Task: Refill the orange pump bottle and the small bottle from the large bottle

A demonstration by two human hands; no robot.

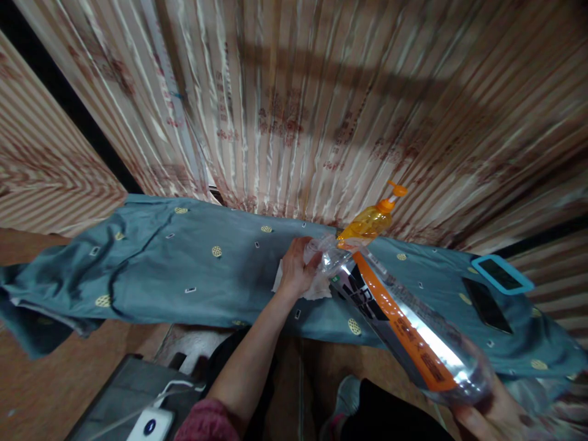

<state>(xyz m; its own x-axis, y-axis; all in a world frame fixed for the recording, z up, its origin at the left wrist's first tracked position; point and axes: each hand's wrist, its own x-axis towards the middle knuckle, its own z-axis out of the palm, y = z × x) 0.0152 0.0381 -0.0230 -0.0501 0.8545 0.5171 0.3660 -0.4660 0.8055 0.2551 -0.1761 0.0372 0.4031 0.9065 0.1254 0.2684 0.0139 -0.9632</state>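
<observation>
Clear plastic bottle is lying tilted in my right hand, which is gripping its base, while my left hand is clutching a white tissue at its neck.

Teal cloth with yellow dots; bottle band seemingly orange.

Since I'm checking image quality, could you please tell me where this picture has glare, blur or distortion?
Head view: glare runs along the clear bottle in the right hand; the curtain at upper right is smeared and dim; wide-angle distortion bends the cloth-covered table; the left hand on the tissue is fairly sharp.
</observation>
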